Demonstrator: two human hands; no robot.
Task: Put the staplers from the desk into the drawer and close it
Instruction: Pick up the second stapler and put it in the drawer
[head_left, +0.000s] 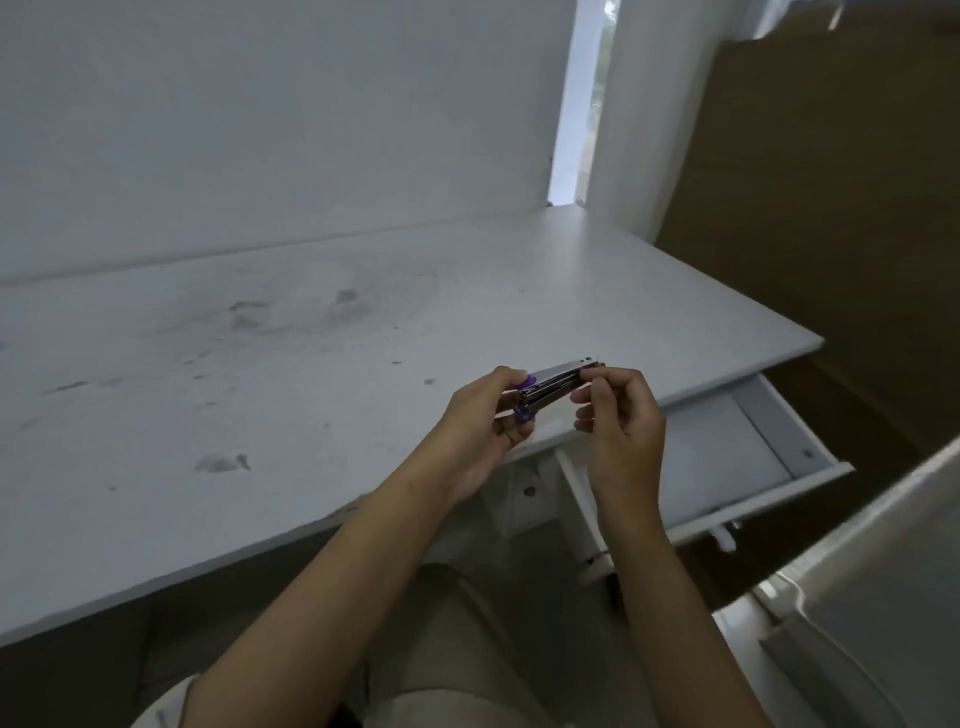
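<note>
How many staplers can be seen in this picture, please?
1. The stapler, metal with purple parts, is held above the desk front edge by the left hand and right hand. The open drawer is partly hidden; more may lie there.

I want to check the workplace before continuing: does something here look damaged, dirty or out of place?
Only the desk top stands out: dark smudges are scattered across its white surface. The stapler is held in both hands, and the drawer is open, as the task needs.
</note>
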